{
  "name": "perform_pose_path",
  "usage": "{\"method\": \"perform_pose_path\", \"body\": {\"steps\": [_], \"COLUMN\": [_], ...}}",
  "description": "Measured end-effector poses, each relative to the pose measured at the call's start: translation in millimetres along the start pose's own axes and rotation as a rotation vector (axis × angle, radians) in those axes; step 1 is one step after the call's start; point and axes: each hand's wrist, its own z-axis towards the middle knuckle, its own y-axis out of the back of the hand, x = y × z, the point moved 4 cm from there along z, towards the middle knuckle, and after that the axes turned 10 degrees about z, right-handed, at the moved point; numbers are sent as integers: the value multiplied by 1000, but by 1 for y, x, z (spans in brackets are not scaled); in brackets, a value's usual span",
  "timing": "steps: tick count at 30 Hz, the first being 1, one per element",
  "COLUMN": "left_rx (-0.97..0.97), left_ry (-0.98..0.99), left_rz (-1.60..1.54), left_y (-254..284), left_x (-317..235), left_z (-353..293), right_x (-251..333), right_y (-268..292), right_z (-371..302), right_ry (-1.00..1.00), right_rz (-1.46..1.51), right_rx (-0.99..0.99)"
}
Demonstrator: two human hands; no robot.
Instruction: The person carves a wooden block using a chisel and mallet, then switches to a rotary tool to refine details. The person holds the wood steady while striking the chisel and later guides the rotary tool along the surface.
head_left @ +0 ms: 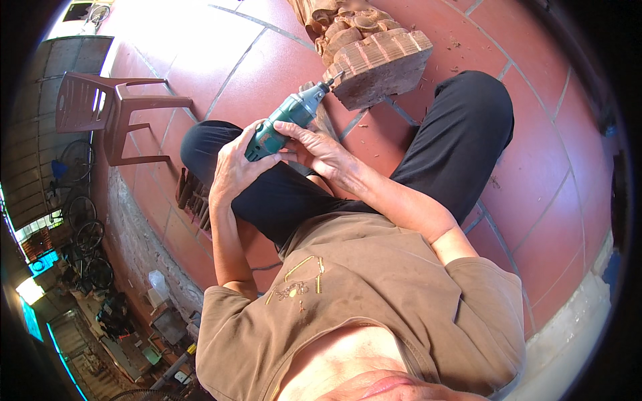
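A green and grey rotary tool (294, 113) with a thin metal bit is held above my bent left leg. Wrapped round the near end of its body is my left hand (232, 162). My right hand (315, 147) is closed on the same body, with the thumb laid along its top. Just beyond the bit lies a carved wooden figure (384, 63) on its side, its thick flat base toward me. In the picture the bit's tip overlaps the edge of that base; I cannot tell whether they touch.
Red floor tiles (542, 160) with scattered wood chips surround me. A brown plastic chair (112, 110) lies to the left as seen. Several carving chisels (192, 200) rest beside my left thigh. Bicycles (87, 220) and a cluttered workbench (124, 347) are farther left.
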Motion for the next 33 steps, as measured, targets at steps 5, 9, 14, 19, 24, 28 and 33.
{"method": "perform_pose_path", "body": {"steps": [5,9,14,19,24,28,33], "left_rx": [13,15,21,31,26,14,8], "left_ry": [-13,-16,-7,5,-5,-12,-22], "left_rz": [-16,-15,-24,-25,-23,-14,-13], "left_y": [1,1,1,2,2,1,1], "left_x": [0,0,0,-1,-1,0,1], "left_z": [-1,-1,-2,-3,-3,-3,-3], "right_x": [-1,-5,-5,-6,-8,-7,-7], "right_y": [-4,2,-1,-1,0,0,1], "right_z": [-5,-2,-5,-8,-7,-5,-3], "right_ry": [11,19,16,21,14,17,6], "right_rz": [28,34,19,24,21,13,13], "right_rx": [10,-14,-2,-5,-6,-10,-1]}}
